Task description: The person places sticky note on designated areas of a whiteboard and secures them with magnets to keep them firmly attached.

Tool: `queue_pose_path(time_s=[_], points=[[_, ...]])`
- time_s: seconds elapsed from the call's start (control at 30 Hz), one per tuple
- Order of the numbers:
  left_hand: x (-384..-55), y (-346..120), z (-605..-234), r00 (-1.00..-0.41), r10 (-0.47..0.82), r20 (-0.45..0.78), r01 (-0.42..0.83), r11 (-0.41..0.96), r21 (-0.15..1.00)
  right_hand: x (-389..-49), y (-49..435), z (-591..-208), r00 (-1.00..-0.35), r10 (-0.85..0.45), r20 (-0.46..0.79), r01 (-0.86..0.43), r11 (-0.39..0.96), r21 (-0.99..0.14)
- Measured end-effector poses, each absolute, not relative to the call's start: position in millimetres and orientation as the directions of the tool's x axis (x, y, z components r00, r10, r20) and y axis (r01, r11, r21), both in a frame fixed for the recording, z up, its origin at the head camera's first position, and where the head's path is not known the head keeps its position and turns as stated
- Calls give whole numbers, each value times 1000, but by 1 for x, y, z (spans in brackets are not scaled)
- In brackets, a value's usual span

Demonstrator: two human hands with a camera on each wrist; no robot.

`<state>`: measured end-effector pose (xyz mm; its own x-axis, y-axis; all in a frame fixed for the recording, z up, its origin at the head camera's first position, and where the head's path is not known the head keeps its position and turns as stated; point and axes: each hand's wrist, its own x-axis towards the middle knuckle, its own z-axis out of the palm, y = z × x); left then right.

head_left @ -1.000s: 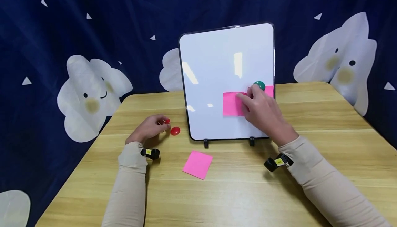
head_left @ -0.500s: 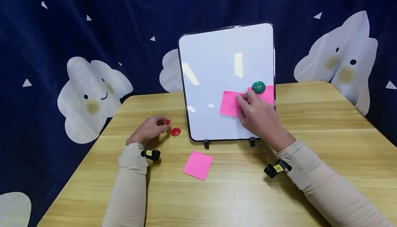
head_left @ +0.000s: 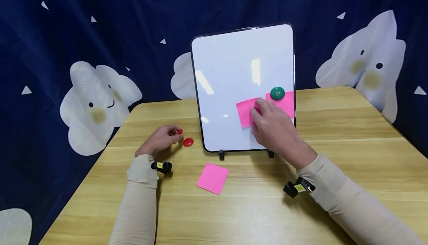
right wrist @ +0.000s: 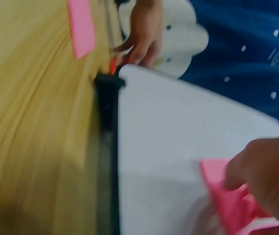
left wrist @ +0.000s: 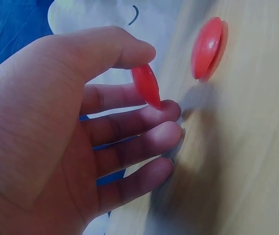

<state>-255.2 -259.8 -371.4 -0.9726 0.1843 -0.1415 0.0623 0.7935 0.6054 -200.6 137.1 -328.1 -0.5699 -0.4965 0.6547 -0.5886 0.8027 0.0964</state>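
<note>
With thumb and fingertips, my left hand (head_left: 160, 139) pinches a red round magnet (left wrist: 146, 85) just above the table. A second red magnet (head_left: 188, 142) lies on the wood beside those fingers. My right hand (head_left: 272, 124) holds a pink sticky note (head_left: 245, 112) at the white surface of the whiteboard (head_left: 230, 66). That note is tilted, and the hand covers its right part. In the right wrist view the fingertips are on the note (right wrist: 220, 188). Right of it, another pink note (head_left: 287, 103) hangs on the board under a green round magnet (head_left: 277, 93).
One more pink sticky note (head_left: 212, 179) lies on the wooden table (head_left: 254, 208) in front of the board. Black feet (head_left: 221, 155) support the whiteboard. A dark blue curtain (head_left: 133, 18) with cloud shapes hangs behind.
My right hand has moved left and slightly down from the green magnet, and the note it holds has turned from level to tilted. The left hand has stayed in place.
</note>
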Motion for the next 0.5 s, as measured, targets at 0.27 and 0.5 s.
queue_pose_path(time_s=[0.27,0.5], points=[[-255,-260,-374,-974,181,-136,64,796,601,-181,127,-316,-702,-502,505,-526,844,109],[-254,-258,-372,-975,175,-138,57,795,603,-186,130,-320,-663,-472,580,-521,848,95]])
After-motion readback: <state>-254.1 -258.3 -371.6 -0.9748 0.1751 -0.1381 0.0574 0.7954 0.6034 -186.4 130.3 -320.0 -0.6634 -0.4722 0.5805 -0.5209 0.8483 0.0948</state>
